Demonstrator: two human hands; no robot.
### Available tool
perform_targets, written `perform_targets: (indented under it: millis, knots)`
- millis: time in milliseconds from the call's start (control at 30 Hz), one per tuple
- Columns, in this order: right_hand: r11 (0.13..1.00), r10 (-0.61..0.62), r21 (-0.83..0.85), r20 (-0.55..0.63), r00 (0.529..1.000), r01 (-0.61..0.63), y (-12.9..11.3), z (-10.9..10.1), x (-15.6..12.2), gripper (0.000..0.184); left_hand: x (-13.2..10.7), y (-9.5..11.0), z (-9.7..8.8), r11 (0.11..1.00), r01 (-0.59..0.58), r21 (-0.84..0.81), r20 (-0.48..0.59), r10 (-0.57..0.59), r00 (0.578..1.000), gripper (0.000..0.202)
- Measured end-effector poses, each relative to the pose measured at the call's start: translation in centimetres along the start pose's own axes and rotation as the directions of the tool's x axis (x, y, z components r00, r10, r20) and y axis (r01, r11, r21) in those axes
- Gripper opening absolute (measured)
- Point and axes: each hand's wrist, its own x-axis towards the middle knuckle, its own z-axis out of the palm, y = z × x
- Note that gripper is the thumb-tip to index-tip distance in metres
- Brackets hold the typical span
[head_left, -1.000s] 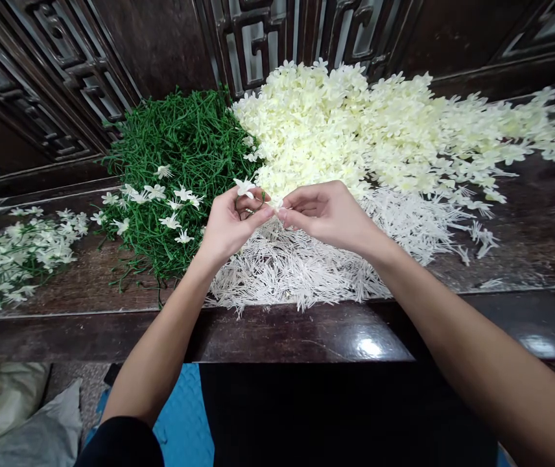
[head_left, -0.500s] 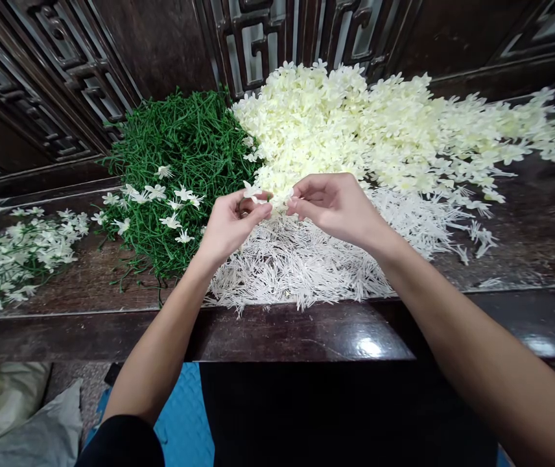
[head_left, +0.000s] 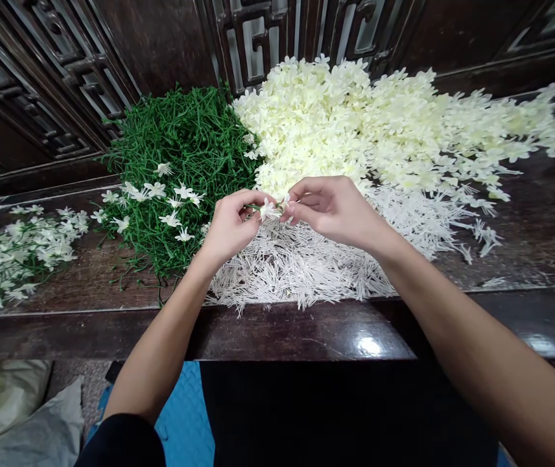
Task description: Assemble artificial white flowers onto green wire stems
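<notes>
My left hand (head_left: 231,224) is closed in a pinch on a thin green stem whose tip carries a small white flower (head_left: 268,209). My right hand (head_left: 330,207) is closed too, its fingertips pinching at that same flower from the right. Both hands hover over a heap of white plastic stamens (head_left: 307,259) near the table's front edge. Behind them lies a big pile of cream flower heads (head_left: 379,123). A mound of green stems (head_left: 185,149) lies to the left of it.
Finished white flowers on green stems (head_left: 15,246) lie at the far left of the dark wooden table (head_left: 282,331). Carved dark wood panels (head_left: 63,71) stand behind. A grey bag (head_left: 15,415) and blue mat (head_left: 185,415) are on the floor below.
The flower on the stem in my left hand has turned from pointing up to pointing right. My right hand drew back toward the cream pile, then returned to the stem's tip.
</notes>
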Motion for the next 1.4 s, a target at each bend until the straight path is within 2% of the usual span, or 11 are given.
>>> perform_targets:
  millis: [200, 400, 567, 733, 1033, 1400]
  knots:
    - [1.0, -0.029, -0.007, -0.004, 1.0, 0.029, -0.3, 0.0, -0.1, 0.007, -0.1, -0.2, 0.0, 0.987, -0.121, 0.102, -0.022, 0.124, 0.992, 0.028]
    - [0.994, -0.109, -0.01, -0.022, 0.994, 0.109, 0.1, 0.2, -0.2, 0.005, -0.4, -0.4, 0.5, 0.956, -0.255, 0.146, -0.098, 0.27, 0.958, 0.033]
    - [0.985, -0.174, -0.008, -0.047, 0.984, 0.174, 0.3, 0.3, -0.1, 0.003, -0.7, -0.5, 0.7, 0.963, -0.254, 0.088, -0.153, 0.265, 0.952, 0.028]
    - [0.982, -0.184, -0.042, -0.057, 0.981, 0.181, 0.2, 0.4, -0.2, 0.007, -0.9, -0.2, 0.8, 0.972, -0.219, 0.081, -0.167, 0.23, 0.959, 0.021]
    - [0.961, -0.264, -0.104, -0.066, 0.962, 0.257, 0.4, 0.6, -0.2, 0.011, -1.0, 0.1, 1.1, 0.926, -0.334, 0.174, -0.195, 0.365, 0.91, 0.018]
    - [0.952, -0.285, -0.143, -0.09, 0.954, 0.271, 0.6, 1.0, -0.4, 0.013, -1.1, 0.3, 1.3, 0.926, -0.312, 0.213, -0.176, 0.35, 0.92, 0.017]
